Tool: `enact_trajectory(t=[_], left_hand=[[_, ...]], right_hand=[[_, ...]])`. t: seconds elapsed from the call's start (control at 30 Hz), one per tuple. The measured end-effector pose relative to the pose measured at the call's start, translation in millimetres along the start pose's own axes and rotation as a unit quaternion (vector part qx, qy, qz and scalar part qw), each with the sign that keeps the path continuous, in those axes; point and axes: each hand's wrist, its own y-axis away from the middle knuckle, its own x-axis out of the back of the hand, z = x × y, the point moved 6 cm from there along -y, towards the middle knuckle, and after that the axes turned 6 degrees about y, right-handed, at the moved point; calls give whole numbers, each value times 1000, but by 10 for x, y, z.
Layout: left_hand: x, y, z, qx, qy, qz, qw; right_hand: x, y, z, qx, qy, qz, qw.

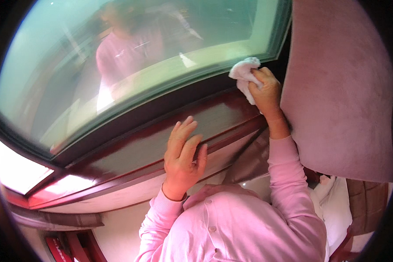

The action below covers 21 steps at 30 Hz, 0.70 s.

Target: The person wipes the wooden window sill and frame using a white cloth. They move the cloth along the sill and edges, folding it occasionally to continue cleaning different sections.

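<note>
My right hand [266, 90] grips a white cloth [245, 77] at the lower right corner of a large window pane [183, 39]. The cloth's upper end lies against the dark window frame [170, 100], and part of it hangs down over the sill. My left hand [183, 157] is raised, fingers spread, with nothing in it. It appears in front of the glossy dark red wooden sill [150, 144]; whether it touches the sill I cannot tell. The glass shows a reflection of a person in a pink top.
A pinkish wall or panel [340, 91] stands close on the right. White fabric [335, 209] and a brown quilted surface [366, 206] are at the lower right. At the lower left are a brown padded edge [59, 221] and a red object bearing writing [57, 249].
</note>
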Motion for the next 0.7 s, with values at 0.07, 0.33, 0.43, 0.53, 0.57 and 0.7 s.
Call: enact_trajectory(t=[0.07,0.33,0.43,0.53,0.57,0.7], left_hand=[[62,8,-5,3,2,2,1000],[383,-66,108,1,-117,25,993],[554,-84,131,31,-162,35,986],[705,-63,185,50,-219,39,974],[742,-65,230,56,-237,47,969],[892,23,350,64,-263,51,961]], right_hand=[[-24,0,-15,-21,-5,-24,999],[121,-21,-298,-6,-23,-35,999],[179,-41,-422,-20,-58,-52,997],[277,-18,-612,2,-66,-54,996],[349,-10,-660,7,-67,-51,996],[598,40,-904,38,-48,-21,998]])
